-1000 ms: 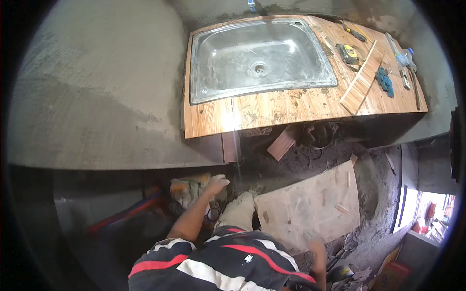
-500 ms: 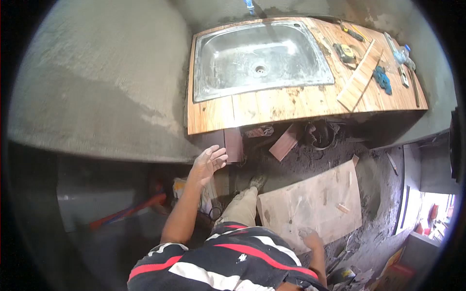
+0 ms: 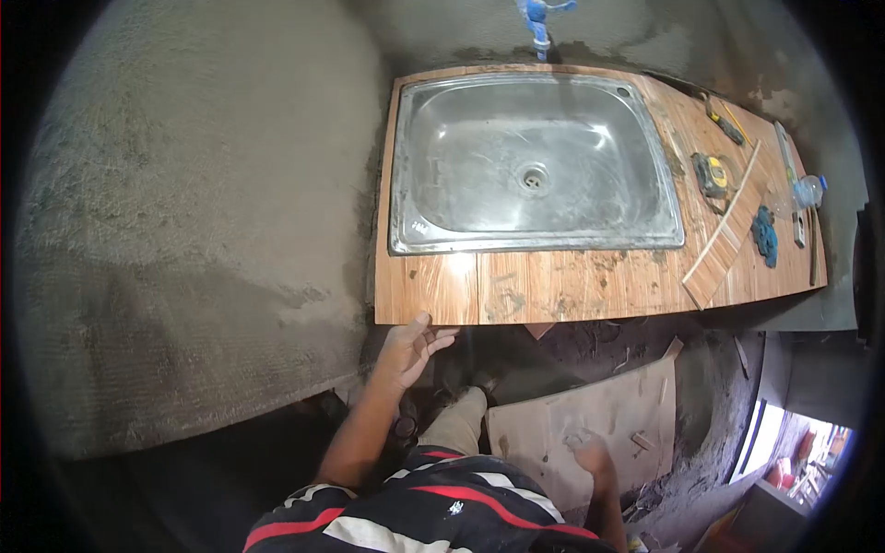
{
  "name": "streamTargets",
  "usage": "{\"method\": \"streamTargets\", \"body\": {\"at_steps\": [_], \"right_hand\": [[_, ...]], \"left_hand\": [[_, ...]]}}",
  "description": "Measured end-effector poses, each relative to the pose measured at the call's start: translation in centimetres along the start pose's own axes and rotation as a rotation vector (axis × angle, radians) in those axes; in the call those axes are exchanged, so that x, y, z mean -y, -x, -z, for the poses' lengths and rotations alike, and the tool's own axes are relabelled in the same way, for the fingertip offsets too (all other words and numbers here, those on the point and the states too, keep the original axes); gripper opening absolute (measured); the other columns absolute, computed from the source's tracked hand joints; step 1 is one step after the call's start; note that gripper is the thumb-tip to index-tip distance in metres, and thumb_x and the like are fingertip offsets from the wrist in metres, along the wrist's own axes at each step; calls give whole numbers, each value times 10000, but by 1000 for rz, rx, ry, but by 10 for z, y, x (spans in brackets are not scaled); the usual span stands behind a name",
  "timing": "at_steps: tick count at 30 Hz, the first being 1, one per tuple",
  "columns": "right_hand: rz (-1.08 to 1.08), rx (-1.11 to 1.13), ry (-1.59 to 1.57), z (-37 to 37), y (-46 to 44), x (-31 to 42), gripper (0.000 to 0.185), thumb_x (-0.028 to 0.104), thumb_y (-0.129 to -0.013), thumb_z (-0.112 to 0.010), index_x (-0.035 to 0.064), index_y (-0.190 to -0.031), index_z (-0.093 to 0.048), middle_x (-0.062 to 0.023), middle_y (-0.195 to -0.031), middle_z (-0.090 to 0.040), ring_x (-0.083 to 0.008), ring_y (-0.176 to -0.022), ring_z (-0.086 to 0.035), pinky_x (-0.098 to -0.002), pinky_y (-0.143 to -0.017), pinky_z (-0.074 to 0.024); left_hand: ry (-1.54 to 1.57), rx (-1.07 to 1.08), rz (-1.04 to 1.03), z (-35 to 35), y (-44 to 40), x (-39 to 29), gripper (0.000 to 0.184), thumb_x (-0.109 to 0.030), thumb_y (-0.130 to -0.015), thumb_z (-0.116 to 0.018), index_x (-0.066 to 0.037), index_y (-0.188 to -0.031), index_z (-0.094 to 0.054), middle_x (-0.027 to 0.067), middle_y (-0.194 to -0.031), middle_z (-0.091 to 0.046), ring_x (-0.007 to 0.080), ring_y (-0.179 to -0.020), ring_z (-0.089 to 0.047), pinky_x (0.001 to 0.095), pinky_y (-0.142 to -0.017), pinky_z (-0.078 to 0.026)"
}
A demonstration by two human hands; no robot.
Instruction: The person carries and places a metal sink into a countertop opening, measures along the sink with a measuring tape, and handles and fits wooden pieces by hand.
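My left hand (image 3: 412,354) is at the front edge of a wood-grain countertop (image 3: 429,290), near its left corner. The thumb points up at the edge and the fingers are stretched out; whether they touch it I cannot tell. A stainless steel sink (image 3: 516,129) is set into the countertop, its bowl dusty and smeared. My right hand (image 3: 590,453) hangs low at my side above a pale board (image 3: 525,429) on the floor, fingers loosely apart and holding nothing visible.
On the countertop's right lie a tape measure (image 3: 710,173), a screwdriver-like tool (image 3: 725,124), a wood-grain strip (image 3: 724,244), a blue cloth (image 3: 764,236) and a plastic bottle (image 3: 808,192). A blue tap fitting (image 3: 538,26) juts from the back wall. Rough plaster wall (image 3: 203,184) stands left.
My view has moved closer over the countertop, which now sits lower in view. My left hand has come up to its front edge. My right hand has stayed about where it was.
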State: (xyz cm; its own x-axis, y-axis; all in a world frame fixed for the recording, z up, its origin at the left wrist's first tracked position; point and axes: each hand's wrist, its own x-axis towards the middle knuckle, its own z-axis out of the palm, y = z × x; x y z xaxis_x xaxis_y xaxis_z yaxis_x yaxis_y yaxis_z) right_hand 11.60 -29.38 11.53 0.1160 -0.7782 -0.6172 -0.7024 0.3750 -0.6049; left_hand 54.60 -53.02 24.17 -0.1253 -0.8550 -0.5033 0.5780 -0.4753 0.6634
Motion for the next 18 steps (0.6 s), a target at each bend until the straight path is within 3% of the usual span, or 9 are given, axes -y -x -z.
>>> {"method": "streamTargets", "body": {"at_steps": [5,7,14,17,18], "right_hand": [[162,-90,7,-4,-21,-2,171,143,-913,-621,55,-1005,-734,-154,-1056,-724,-347,-965,-686,-414,-861,-554],[348,-82,147,-19,-30,-25,136,95,-879,-618,73,-962,-724,-143,-1031,-720,-346,-969,-687,-419,-856,-561],[252,-3,119,-30,-32,-20,131,71,-867,-609,83,-954,-706,-137,-1016,-716,-351,-973,-684,-448,-834,-566],[279,-34,212,-38,-38,-30,131,88,-866,-615,83,-960,-706,-148,-1007,-712,-361,-956,-685,-464,-823,-564],[194,50,241,-35,-38,-26,175,153,-906,-614,53,-1005,-717,-190,-1039,-718,-389,-996,-683,-477,-859,-554]], "left_hand": [[14,49,28,6,-5,-1,508,-321,-1042,-627,13,-1405,-506,214,-1344,-634,383,-1179,-658,477,-976,-559],[50,39,27,6,-5,-2,504,-312,-1048,-615,15,-1414,-499,231,-1336,-635,385,-1172,-662,481,-970,-559],[65,18,58,3,-10,-8,478,-254,-1028,-637,16,-1401,-511,243,-1274,-665,360,-1126,-690,477,-957,-566],[78,39,81,6,-10,-9,456,-202,-999,-663,43,-1361,-533,228,-1211,-689,360,-1068,-710,455,-913,-584],[73,35,97,6,-11,-10,453,-194,-993,-665,48,-1354,-537,231,-1206,-690,360,-1068,-710,457,-917,-582]]}}
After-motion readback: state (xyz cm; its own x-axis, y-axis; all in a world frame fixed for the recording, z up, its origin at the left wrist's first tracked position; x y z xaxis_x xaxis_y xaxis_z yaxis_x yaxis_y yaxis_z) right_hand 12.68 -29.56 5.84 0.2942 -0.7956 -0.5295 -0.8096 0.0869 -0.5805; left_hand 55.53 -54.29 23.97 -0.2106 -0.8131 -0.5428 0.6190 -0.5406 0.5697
